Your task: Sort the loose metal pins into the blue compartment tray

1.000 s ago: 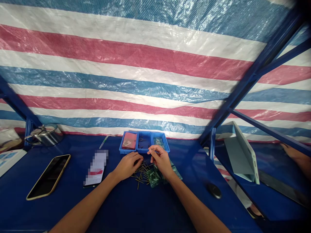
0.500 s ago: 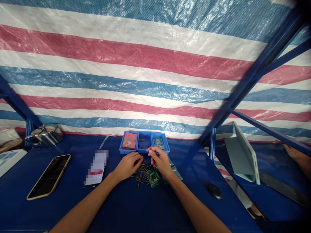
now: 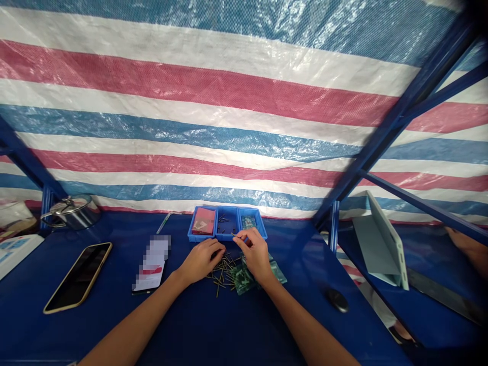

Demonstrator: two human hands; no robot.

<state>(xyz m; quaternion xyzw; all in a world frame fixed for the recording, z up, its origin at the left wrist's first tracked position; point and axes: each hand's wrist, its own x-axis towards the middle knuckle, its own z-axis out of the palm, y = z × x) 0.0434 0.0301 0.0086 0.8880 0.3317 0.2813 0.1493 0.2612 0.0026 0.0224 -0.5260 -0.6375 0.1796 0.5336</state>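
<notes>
A loose pile of thin, dark brass-coloured rod-like pieces (image 3: 220,281), perhaps drill bits or screws, lies on the blue table. My left hand (image 3: 201,259) rests at the pile's left edge, fingers curled together; what they hold, if anything, is hidden. Just right of it, my right hand (image 3: 254,254) pinches one thin brass-coloured piece (image 3: 235,236) between thumb and fingers, pointing left. Under and beside that hand are green-tinted clear bags (image 3: 242,279). Behind both hands stand three joined blue bins: pink packets (image 3: 203,221) at left, a few dark pieces (image 3: 224,219) in the middle, small bags (image 3: 249,222) at right.
To the left lie a phone with a lit screen (image 3: 151,267), a dark-screened phone (image 3: 78,277), a pen (image 3: 163,222) and a lidded steel pot (image 3: 74,211). A black mouse-like object (image 3: 337,300) sits right. Beyond a blue post stands a tablet in a case (image 3: 383,244).
My right hand has tipped the thin piece from upright to nearly level, its end pointing left. My left hand has hardly moved.
</notes>
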